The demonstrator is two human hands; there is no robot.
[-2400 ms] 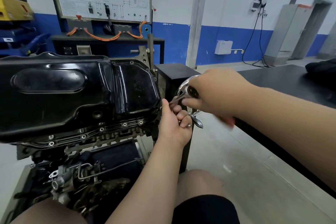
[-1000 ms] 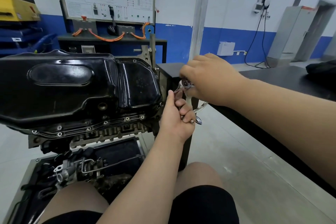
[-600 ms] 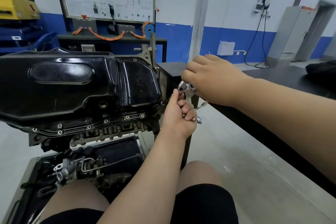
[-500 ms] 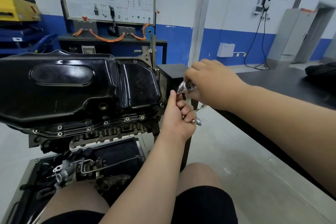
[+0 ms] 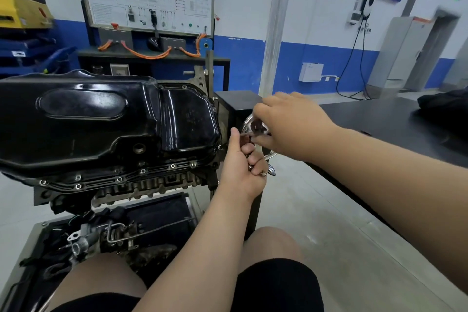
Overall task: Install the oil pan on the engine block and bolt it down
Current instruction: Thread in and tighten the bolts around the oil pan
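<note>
Beyond its curled fingers, the left hand (image 5: 240, 168) steadies the wrench (image 5: 245, 125) at the oil pan (image 5: 101, 121) edge; the right hand (image 5: 291, 126) clamps its crank.

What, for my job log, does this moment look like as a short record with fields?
oil pan: black, seated on the engine block
flange bolts: several in place along near edge
left hand: grips the chrome wrench at the pan's right end
right hand: holds the wrench's upper part
stage: bolting down
</note>
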